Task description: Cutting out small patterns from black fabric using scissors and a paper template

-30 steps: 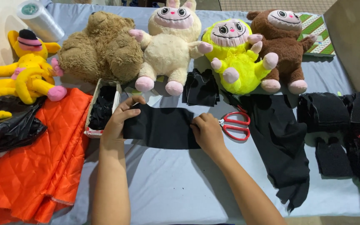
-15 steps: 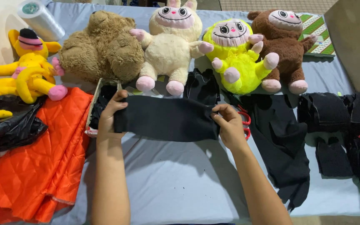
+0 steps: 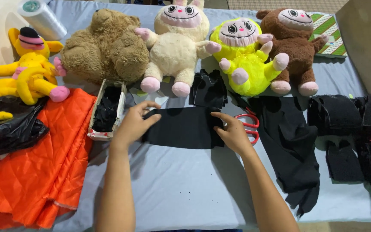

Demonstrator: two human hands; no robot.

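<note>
Black fabric piece (image 3: 183,127) lies flat near the middle of the worktop (image 3: 177,189), stretched between both hands. Left hand (image 3: 133,124) sits on its left end, fingers (image 3: 147,105) loosely curled over the cloth's top corner, thumb pressing along the edge. Right hand (image 3: 233,133) rests on the right end, fingers (image 3: 219,117) laid flat and spread on the cloth, not pinching it. So the fabric runs from one set of fingers straight across to the other, touching both.

Red-handled scissors (image 3: 250,126) peek out just beside the right hand, partly hidden by it. A small cardboard box (image 3: 106,112) of black scraps stands just left of the left hand. Orange quilted fabric (image 3: 39,172) covers the left edge, with a black plastic bag (image 3: 9,131) on it. Along the far edge sit plush toys: a yellow one (image 3: 22,77), a brown bear (image 3: 104,47), a cream rabbit (image 3: 177,43), a bright yellow-green one (image 3: 245,56) and a brown monkey (image 3: 295,38). More black cloth (image 3: 293,150) lies toward the right edge.
</note>
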